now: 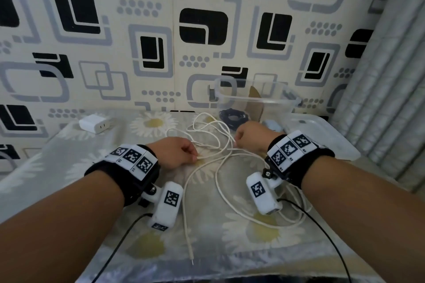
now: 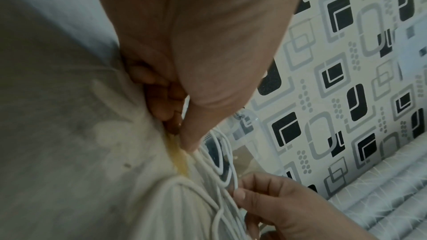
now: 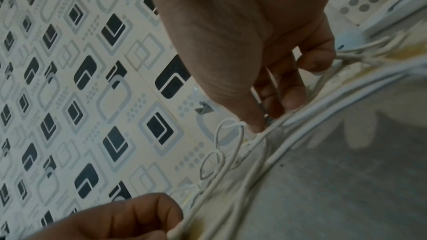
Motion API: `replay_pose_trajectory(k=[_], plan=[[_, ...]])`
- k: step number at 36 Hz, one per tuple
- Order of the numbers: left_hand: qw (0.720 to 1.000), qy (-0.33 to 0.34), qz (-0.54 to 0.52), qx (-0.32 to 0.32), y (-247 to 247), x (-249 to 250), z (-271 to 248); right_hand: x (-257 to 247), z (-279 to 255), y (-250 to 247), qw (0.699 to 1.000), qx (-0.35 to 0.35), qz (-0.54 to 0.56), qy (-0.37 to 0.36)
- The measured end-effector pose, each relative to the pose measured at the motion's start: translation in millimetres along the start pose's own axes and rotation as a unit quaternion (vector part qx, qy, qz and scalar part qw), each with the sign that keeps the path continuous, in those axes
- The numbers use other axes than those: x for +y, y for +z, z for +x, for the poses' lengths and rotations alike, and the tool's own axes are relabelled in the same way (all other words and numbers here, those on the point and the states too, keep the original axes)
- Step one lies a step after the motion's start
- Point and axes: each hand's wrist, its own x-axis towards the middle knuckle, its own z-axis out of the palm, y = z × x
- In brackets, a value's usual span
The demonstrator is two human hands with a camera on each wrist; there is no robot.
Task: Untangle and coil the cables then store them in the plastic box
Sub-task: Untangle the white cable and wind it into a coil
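A tangled white cable [image 1: 208, 135] lies in loops on the daisy-print table cover between my hands. My left hand [image 1: 178, 153] pinches a strand of it [image 2: 198, 158] between thumb and curled fingers, low on the cover. My right hand [image 1: 249, 135] pinches another strand [image 3: 261, 134] at the knot's right side, thumb against fingertips. One loose cable end [image 1: 191, 259] trails toward the front edge. The clear plastic box [image 1: 257, 99] stands open just behind my right hand, with a dark coiled cable [image 1: 233, 117] inside it.
A white charger block [image 1: 94, 123] sits at the back left. The box's translucent lid [image 1: 322, 135] lies to the right, beside a pale blue object [image 1: 272, 125]. Black camera leads [image 1: 322, 232] run from both wrists toward the front edge. A patterned wall stands close behind.
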Motion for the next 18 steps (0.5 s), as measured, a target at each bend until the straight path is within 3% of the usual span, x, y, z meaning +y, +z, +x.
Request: replay_pose_trajectory(k=[8, 15, 18], plan=[[0.987, -0.033, -0.151, 0.052, -13, -7, 2, 2, 9, -13, 0.979, 0.092, 0.170, -0.063], [0.974, -0.027, -0.206, 0.094, -29, -5, -5, -4, 3, -29, 0.939, 0.127, 0.293, -0.127], [0.967, -0.011, -0.225, 0.115, -38, -5, -8, -5, 5, -36, 0.933, 0.154, 0.293, -0.144]])
